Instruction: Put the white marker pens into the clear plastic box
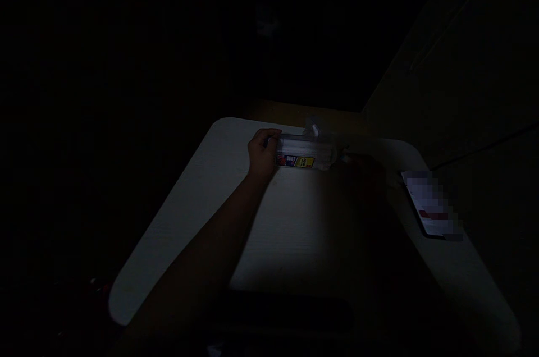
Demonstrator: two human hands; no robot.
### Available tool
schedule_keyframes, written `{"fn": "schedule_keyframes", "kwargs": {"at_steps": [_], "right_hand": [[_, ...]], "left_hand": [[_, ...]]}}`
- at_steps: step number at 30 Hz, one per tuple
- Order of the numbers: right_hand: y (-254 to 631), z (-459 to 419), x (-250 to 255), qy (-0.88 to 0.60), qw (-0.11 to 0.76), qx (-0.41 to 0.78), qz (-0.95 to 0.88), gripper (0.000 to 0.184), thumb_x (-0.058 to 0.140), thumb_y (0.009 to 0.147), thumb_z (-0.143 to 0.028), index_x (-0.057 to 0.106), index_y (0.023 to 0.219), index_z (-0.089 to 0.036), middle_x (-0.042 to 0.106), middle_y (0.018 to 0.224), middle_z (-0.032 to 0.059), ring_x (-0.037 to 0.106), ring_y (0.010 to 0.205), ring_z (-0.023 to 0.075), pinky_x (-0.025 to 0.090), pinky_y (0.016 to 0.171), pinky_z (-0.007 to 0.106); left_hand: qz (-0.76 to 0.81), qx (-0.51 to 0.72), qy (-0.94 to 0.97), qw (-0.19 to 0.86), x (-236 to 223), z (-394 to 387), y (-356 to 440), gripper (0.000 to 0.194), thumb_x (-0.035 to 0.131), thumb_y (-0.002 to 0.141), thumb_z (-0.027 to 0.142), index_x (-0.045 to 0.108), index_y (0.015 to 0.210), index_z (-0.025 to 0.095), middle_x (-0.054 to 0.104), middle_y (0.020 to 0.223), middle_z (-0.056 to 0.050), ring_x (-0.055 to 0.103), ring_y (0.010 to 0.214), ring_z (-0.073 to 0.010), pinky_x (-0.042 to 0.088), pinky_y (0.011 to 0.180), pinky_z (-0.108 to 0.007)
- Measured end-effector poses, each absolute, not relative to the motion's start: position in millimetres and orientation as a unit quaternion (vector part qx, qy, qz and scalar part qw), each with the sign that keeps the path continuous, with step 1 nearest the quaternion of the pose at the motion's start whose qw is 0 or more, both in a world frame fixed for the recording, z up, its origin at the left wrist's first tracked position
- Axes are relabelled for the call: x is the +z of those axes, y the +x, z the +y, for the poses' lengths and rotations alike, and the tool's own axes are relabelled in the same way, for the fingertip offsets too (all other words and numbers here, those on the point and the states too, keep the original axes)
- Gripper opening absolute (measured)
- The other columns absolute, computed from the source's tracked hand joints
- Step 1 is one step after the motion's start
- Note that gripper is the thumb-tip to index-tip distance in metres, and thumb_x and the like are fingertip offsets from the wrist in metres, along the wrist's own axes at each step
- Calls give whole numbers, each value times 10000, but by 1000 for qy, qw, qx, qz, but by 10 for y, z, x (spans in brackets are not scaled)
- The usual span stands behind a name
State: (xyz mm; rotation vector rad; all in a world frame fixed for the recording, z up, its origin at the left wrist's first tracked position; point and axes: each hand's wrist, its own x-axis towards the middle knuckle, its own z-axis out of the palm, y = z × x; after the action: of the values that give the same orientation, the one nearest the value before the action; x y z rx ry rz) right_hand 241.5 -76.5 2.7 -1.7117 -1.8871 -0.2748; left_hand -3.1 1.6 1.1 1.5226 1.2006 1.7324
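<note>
The head view is very dark. A clear plastic package [303, 146] lies on its side near the far edge of the white table, with a yellow, blue and red label along its lower part. Its contents look pale and long, but I cannot make out what they are. My left hand [264, 148] grips the package's left end, thumb and fingers closed round it. Deep shadow covers my right hand [364, 169] by the package's right end. Its fingers are too dark to read, and whether they touch the wrapper does not show.
A lit phone [432, 205] rests on the right side of the white table [181, 194]. Behind the package a crumpled piece of clear wrap [312, 128] sticks up. A dark cable [484, 146] runs off to the right. A wall rises beyond the table's right edge.
</note>
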Motion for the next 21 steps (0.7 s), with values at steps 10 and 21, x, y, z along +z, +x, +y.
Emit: {"fn": "schedule_keyframes", "kwargs": {"at_steps": [10,21], "right_hand": [[2418,-679,-118,-632,270,-108,-719,382,425,782,-213,643,1085,-132,630,1061,149,564,981,275,430,858,453],[2425,-668,-110,-636,343,-126,-680,360,492,727,-183,644,1046,-117,619,1027,137,528,983,263,415,886,436]], "left_hand": [[442,646,562,267,26,10,-19,160,504,723,220,659,758,197,628,813,-13,583,825,-152,456,787,-297],[445,643,565,263,17,18,-27,161,501,726,223,657,764,202,630,813,-9,585,835,-156,459,800,-305]]}}
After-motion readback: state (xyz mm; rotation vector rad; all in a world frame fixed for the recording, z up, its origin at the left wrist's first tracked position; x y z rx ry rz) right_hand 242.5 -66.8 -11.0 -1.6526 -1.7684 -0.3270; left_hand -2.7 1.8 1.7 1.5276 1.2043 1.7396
